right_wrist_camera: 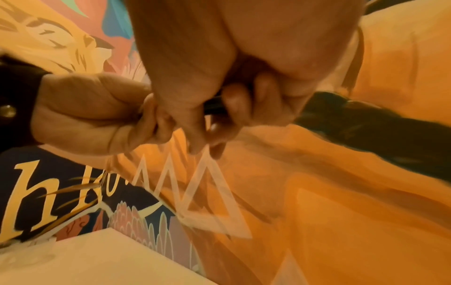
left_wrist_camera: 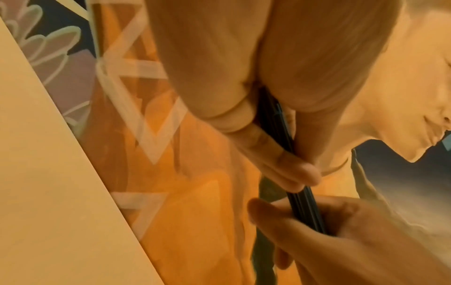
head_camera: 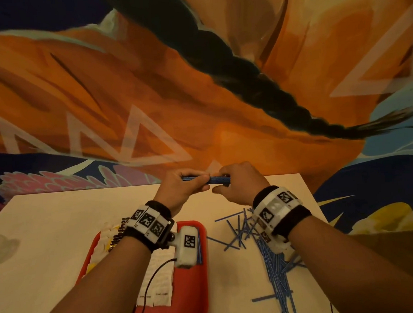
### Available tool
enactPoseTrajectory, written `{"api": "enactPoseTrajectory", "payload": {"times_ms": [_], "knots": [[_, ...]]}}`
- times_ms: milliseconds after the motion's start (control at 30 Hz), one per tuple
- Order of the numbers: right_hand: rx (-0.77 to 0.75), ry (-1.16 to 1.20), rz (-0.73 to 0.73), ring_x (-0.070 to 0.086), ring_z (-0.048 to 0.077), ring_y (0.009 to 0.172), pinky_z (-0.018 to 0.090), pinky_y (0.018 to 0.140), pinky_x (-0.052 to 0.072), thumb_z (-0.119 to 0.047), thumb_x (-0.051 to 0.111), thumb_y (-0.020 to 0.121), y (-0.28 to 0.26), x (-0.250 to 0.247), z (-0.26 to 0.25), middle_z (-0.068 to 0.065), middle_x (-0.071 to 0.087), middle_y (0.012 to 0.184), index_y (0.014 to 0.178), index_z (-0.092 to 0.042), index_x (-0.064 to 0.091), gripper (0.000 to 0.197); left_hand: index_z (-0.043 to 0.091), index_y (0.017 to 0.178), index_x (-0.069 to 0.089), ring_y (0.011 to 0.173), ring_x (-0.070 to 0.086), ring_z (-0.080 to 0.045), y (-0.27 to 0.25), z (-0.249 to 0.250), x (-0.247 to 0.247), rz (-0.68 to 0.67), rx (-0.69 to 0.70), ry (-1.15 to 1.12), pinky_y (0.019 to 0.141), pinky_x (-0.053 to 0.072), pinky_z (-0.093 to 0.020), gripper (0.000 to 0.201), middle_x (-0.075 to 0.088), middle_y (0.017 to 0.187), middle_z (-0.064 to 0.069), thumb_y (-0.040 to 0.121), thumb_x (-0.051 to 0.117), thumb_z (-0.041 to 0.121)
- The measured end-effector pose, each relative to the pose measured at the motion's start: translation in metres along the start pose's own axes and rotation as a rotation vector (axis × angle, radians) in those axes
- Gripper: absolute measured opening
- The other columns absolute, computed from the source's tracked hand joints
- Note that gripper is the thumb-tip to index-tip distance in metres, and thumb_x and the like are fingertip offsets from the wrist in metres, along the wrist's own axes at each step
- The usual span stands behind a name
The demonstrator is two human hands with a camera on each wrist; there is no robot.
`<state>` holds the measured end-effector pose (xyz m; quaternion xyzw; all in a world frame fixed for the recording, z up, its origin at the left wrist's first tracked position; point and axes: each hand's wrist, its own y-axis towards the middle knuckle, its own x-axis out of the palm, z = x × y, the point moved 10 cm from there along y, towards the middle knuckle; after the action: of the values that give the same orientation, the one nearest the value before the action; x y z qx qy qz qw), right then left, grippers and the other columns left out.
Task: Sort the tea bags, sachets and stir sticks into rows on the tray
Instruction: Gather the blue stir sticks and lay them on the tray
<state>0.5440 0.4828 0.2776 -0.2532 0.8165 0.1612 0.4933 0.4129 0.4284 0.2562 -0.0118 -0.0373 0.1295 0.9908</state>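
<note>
Both hands hold one bundle of blue stir sticks (head_camera: pixel 208 179) level above the table's far edge. My left hand (head_camera: pixel 190 182) grips its left end, my right hand (head_camera: pixel 227 179) its right end. In the left wrist view the bundle of blue stir sticks (left_wrist_camera: pixel 302 202) runs dark between curled fingers (left_wrist_camera: pixel 292 171). The right wrist view shows only a dark sliver of the bundle (right_wrist_camera: pixel 212 108) inside both fists. A red tray (head_camera: pixel 190 277) lies near me, holding rows of white sachets (head_camera: pixel 159 281) and tea bags (head_camera: pixel 107 238). A few blue sticks (head_camera: pixel 199 245) line the tray's right side.
Loose blue stir sticks (head_camera: pixel 270 256) lie scattered on the pale table (head_camera: pixel 50 248) to the right of the tray, under my right forearm. A painted orange wall (head_camera: pixel 173 98) rises right behind the table's far edge. A black cable (head_camera: pixel 150 286) trails over the tray.
</note>
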Motion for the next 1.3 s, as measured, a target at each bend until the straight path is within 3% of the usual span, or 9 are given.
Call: {"api": "enactPoseTrajectory", "payload": {"times_ms": [100,333,533,700,800,900,1033,1167,1300], "knots": [[-0.042,0.443,0.029,0.063,0.009,0.098,0.013,0.078,0.046,-0.033,0.075,0.083,0.003,-0.005,0.009,-0.009,0.065,0.107,0.119,-0.024,0.064,0.039,-0.002,0.089,0.072,0.067,0.067,-0.014,0.0,-0.003,-0.008,0.018,0.005,-0.056,0.071,0.058,-0.022,0.006,0.071,0.078,-0.006,0.086,0.067,-0.005],[0.181,1.227,0.19,0.07,0.018,0.097,0.035,0.093,0.053,-0.039,0.049,0.1,0.011,0.016,0.018,0.008,0.072,0.106,0.101,-0.01,0.067,0.033,-0.002,0.089,0.072,0.071,0.067,-0.018,-0.001,-0.007,0.017,-0.031,0.002,-0.081,0.072,0.057,-0.025,0.005,0.071,0.085,-0.011,0.087,0.067,-0.001],[0.074,1.057,-0.127,0.069,0.029,0.09,0.038,0.079,0.055,-0.025,0.061,0.095,0.008,0.038,0.011,0.015,0.07,0.105,0.111,-0.007,0.064,0.024,-0.001,0.089,0.072,0.064,0.067,-0.017,-0.003,-0.012,0.005,-0.015,0.007,0.046,0.067,0.056,-0.024,0.005,0.072,0.075,-0.009,0.086,0.07,0.003],[-0.027,0.529,-0.505,0.062,0.011,0.062,0.028,0.061,0.046,-0.035,0.063,0.093,-0.009,0.056,0.0,0.003,0.074,0.084,0.106,-0.01,0.067,0.029,0.002,0.083,0.066,0.059,0.065,-0.015,-0.007,-0.022,-0.006,-0.017,-0.009,0.116,0.062,0.055,-0.024,0.007,0.07,0.068,-0.008,0.089,0.068,0.005],[-0.001,0.114,-0.485,0.055,0.011,0.055,0.026,0.056,0.042,-0.042,0.06,0.094,-0.008,0.069,0.005,-0.002,0.065,0.065,0.098,-0.013,0.074,0.032,0.002,0.078,0.059,0.053,0.064,-0.021,-0.006,-0.029,-0.011,0.047,-0.045,0.084,0.055,0.055,-0.027,0.024,0.067,0.07,-0.013,0.097,0.06,0.018],[0.048,0.037,-0.397,0.058,0.016,0.068,0.029,0.059,0.041,-0.043,0.056,0.096,-0.007,0.076,0.009,-0.001,0.063,0.077,0.098,-0.022,0.074,0.028,0.009,0.071,0.056,0.052,0.06,-0.026,-0.001,-0.029,-0.025,0.17,-0.002,0.564,0.053,0.049,-0.033,0.047,0.063,0.063,-0.012,0.104,0.043,0.04],[0.106,-0.129,-0.291,0.056,0.025,0.082,0.032,0.068,0.041,-0.047,0.052,0.096,-0.011,0.086,0.015,0.004,0.056,0.094,0.111,-0.022,0.065,0.032,0.022,0.066,0.04,0.072,0.046,-0.027,-0.001,-0.026,-0.03,0.242,0.077,1.01,0.068,0.028,-0.035,0.044,0.052,0.071,-0.004,0.108,0.031,0.031],[0.142,-0.125,-0.287,0.058,0.029,0.093,0.032,0.073,0.042,-0.037,0.049,0.098,-0.02,0.107,0.023,0.008,0.057,0.11,0.118,-0.02,0.059,0.028,0.019,0.064,0.043,0.068,0.045,-0.025,-0.001,-0.047,-0.033,0.188,0.041,0.898,0.067,0.025,-0.033,0.045,0.046,0.062,0.003,0.108,0.035,0.028],[0.221,0.036,-0.268,0.056,0.028,0.081,0.032,0.069,0.044,-0.032,0.047,0.096,-0.022,0.139,0.033,0.011,0.062,0.105,0.109,-0.02,0.061,0.022,0.01,0.094,0.059,0.053,0.049,-0.022,-0.02,-0.097,-0.054,0.289,-0.245,0.214,0.055,0.039,-0.034,0.044,0.055,0.062,-0.006,0.103,0.041,0.049]]}}
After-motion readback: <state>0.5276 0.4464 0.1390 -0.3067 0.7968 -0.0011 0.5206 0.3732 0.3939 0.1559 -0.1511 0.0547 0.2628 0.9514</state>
